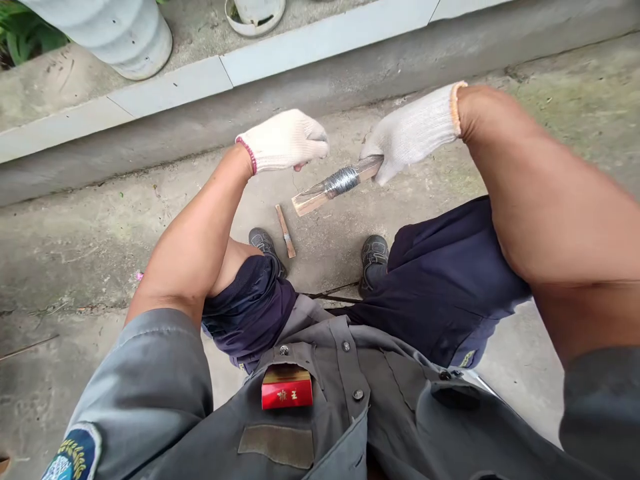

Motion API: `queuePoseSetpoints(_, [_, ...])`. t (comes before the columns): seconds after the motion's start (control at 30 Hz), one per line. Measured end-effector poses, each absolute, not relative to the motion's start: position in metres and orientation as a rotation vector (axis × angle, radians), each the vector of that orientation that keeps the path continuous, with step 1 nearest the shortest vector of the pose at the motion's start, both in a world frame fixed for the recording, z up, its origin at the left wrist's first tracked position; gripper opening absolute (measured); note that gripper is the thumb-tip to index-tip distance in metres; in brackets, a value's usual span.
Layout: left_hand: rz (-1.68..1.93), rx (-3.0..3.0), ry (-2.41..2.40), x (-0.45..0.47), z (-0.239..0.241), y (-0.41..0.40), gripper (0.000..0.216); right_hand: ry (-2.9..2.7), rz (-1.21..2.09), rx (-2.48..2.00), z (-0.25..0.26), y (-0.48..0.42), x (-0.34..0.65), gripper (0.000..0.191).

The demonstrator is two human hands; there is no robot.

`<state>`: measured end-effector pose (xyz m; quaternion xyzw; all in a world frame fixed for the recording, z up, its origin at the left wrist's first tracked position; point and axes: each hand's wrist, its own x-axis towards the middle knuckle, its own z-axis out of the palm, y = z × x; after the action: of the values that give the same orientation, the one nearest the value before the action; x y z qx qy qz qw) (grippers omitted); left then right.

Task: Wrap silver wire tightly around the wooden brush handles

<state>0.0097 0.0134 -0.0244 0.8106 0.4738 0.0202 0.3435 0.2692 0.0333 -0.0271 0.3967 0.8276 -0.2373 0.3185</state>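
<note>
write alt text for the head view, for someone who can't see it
A gloved right hand grips a wooden stick wound with wire, while the gloved left hand is curled close by. Another stick lies on the concrete beside the left shoe.

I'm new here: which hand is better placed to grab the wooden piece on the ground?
Left hand, probably: it looks nearer that wooden piece, while the right hand grips a wire-wound stick.
</note>
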Motion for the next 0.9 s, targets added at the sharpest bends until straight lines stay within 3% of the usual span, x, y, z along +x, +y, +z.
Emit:
queuePoseSetpoints(0.3, [0.335,2.001,1.007,-0.008,-0.035,0.035,0.024,2.534,-0.886,1.294,-0.009,0.041,0.276,0.037])
queuePoseSetpoints(0.47, [0.3,2.006,1.163,0.003,-0.036,0.038,0.039,2.528,-0.561,1.635,-0.008,0.055,0.265,0.042])
queuePoseSetpoints(0.6, [0.237,2.029,1.154,0.013,-0.037,0.039,0.03,2.407,-0.328,1.83,-0.014,0.064,0.263,0.041])
queuePoseSetpoints(0.9, [0.173,2.072,1.136,0.027,-0.034,0.039,0.027,2.306,-0.184,1.919,-0.024,0.074,0.267,0.043])
